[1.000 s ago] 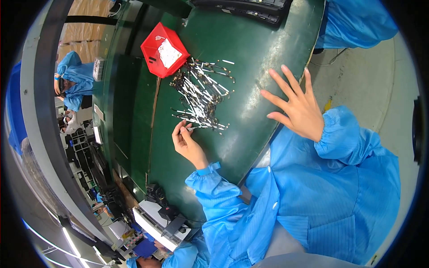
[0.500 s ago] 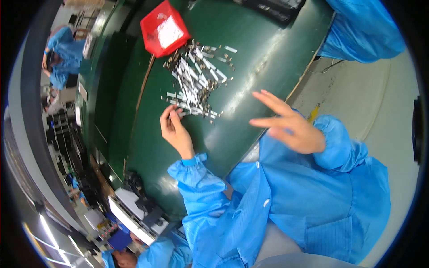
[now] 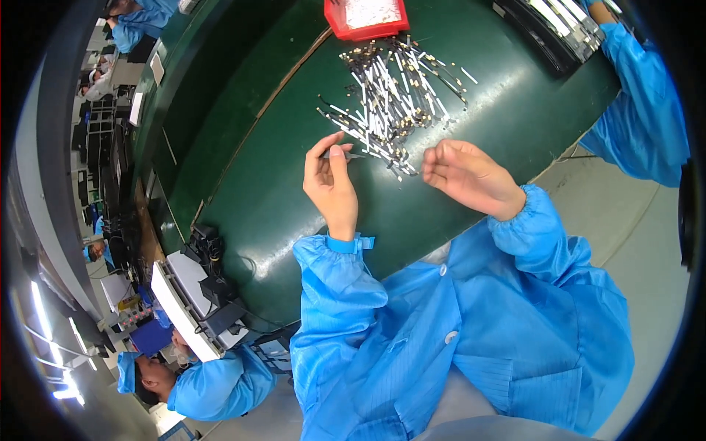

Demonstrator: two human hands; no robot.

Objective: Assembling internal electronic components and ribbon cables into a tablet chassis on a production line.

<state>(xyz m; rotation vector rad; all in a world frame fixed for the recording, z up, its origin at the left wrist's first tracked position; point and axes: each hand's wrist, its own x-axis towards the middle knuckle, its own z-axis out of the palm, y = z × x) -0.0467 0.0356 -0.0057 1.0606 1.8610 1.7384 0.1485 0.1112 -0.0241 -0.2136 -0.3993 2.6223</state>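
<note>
A loose heap of thin black-and-white strips [image 3: 386, 99] with small brass-coloured ends lies on the green table. At its near left edge is my left hand [image 3: 334, 187], fingers curled and thumb against them. A thin pale strip [image 3: 354, 155] pokes out from this pinch. My right hand [image 3: 474, 176] hovers by the near right edge of the heap. Its fingers are bent and drawn together, and whatever may be between the fingertips is hidden. A blue strap [image 3: 349, 243] circles my left wrist.
Behind the heap stands a red bin [image 3: 368, 18] with white material inside. A black tray [image 3: 548, 37] of pale strips sits far right, beside a co-worker's blue sleeve [image 3: 640, 103]. At the left are a white device [image 3: 184, 312] and another person [image 3: 213, 382].
My right hand has swung left toward the heap, its spread fingers drawing together. My left hand stays by the heap's near left edge. The whole view has shifted, with the bin now higher and farther right.
</note>
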